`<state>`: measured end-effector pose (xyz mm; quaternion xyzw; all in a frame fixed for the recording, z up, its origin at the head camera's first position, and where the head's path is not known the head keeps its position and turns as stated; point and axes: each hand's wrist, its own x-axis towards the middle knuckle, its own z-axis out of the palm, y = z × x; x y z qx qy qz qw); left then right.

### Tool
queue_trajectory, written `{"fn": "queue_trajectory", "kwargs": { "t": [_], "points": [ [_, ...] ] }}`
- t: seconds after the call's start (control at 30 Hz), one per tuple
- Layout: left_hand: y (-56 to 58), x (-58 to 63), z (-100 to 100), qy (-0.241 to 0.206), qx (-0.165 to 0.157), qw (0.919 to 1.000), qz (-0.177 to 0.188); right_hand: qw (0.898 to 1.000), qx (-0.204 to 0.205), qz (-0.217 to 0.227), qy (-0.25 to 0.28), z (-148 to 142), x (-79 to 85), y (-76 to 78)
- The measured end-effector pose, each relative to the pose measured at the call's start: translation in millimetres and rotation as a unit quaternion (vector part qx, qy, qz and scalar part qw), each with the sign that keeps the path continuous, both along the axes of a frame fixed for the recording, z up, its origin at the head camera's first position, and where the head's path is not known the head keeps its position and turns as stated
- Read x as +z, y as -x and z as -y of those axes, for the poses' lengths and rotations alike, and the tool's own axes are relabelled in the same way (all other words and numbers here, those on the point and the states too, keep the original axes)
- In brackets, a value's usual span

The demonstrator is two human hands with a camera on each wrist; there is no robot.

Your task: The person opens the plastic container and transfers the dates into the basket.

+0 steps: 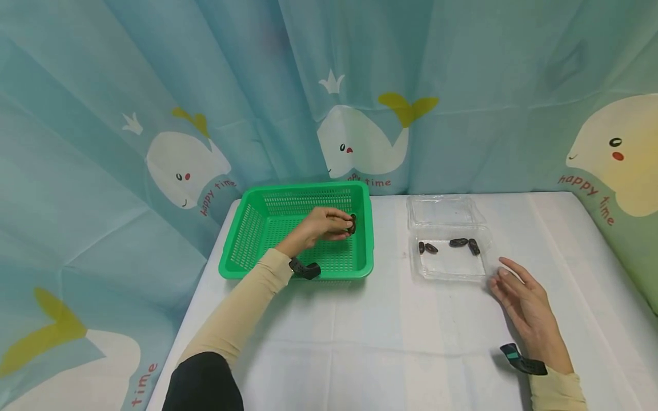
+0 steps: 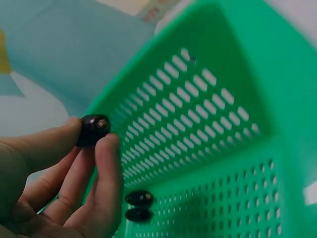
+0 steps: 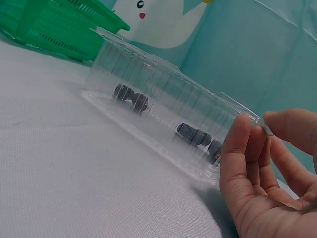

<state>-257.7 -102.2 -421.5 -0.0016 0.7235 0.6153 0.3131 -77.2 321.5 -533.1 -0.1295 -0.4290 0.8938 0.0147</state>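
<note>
My left hand (image 1: 324, 224) is over the right part of a green plastic basket (image 1: 367, 240). Between thumb and fingertips it pinches a dark, shiny date (image 2: 93, 130), with its pale stem end showing in the left wrist view. Two more dates (image 2: 139, 198) lie side by side on the basket floor below. At the near right corner of a clear plastic box (image 1: 442, 270), my right hand (image 1: 524, 305) holds the rim between thumb and fingers (image 3: 237, 141). Inside the box, several dates (image 1: 458, 242) lie in two small groups, left and right.
The box's clear lid (image 1: 444, 211) is folded back toward the curtain. A white cloth (image 1: 380, 337) covers the table. Behind and along both sides hangs a blue curtain (image 1: 478, 131) with whale prints, close to the basket's far edge.
</note>
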Motion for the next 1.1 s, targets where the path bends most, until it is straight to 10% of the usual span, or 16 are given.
{"fn": "queue_trajectory", "kwargs": {
  "t": [0.47, 1.1],
  "points": [
    [24.5, -22.8, -8, 0.099, -0.052, 0.9937, 0.008, 1.0, -0.002, 0.005, -0.005, -1, 1.2, -0.8],
    [22.0, -41.9, -15, 0.137, -0.077, 0.9862, -0.051, 1.0, 0.01, -0.007, -0.012, -1, 1.5, -1.6]
  ]
}}
